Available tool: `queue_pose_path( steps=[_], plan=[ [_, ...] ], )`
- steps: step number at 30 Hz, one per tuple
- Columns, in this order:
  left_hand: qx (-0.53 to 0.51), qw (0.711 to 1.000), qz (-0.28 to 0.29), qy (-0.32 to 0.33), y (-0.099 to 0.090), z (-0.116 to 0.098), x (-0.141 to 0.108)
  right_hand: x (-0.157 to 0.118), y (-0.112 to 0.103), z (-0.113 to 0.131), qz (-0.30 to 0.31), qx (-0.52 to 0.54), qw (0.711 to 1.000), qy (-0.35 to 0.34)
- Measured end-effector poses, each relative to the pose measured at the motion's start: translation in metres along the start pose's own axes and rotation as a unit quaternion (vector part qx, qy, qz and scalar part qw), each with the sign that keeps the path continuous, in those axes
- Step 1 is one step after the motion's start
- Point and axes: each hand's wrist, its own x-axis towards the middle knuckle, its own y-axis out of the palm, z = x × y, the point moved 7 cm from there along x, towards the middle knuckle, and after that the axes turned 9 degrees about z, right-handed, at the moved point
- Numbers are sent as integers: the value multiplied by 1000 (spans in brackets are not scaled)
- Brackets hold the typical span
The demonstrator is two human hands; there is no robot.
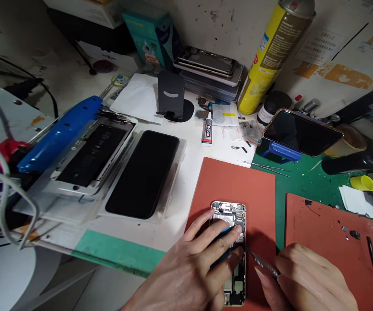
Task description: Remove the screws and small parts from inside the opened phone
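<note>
An opened phone (238, 280) lies upright along the red-brown mat (234, 181), its inner parts showing. My left hand (202, 263) rests over it with fingers spread, the fingertips touching the phone's upper half and right side. Beneath those fingers a strip of blue shows, and much of the phone's middle is hidden. My right hand (306, 276) is closed around a thin metal tool (266, 264), whose tip points at the phone's right edge. Whether the tip touches the phone, I cannot tell.
Left of the mat are a black-screened phone (143, 175), another opened phone (95, 153) and a blue tool (59, 134). A glue tube (207, 131), tweezers (267, 167) and a propped phone (303, 131) lie beyond. A second mat (319, 229) holds small parts.
</note>
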Motion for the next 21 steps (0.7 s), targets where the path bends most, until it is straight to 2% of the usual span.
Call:
queue_pose_path(
  steps=[3, 6, 8, 12, 15, 19, 21],
  plan=[
    [1, 1000, 2, 1, 0, -1, 1, 3, 1, 5, 33, 3, 999, -19],
    [-4, 1000, -2, 2, -1, -1, 0, 5, 2, 6, 71, 5, 997, 7],
    [-8, 1000, -1, 5, -1, -1, 0, 7, 0, 7, 73, 21, 997, 17],
    [-12, 1000, 0, 8, -2, -2, -2, 12, -2, 8, 71, 76, 995, -7],
    [-18, 1000, -8, 13, -3, -2, -3, 16, -4, 8, 69, 67, 995, -31],
    [-25, 1000, -1, 14, -3, -3, -2, 18, -1, 6, 102, 51, 993, -22],
    [-21, 1000, 5, 10, -2, -3, -2, 19, -2, 8, 92, 44, 994, -32]
  ],
)
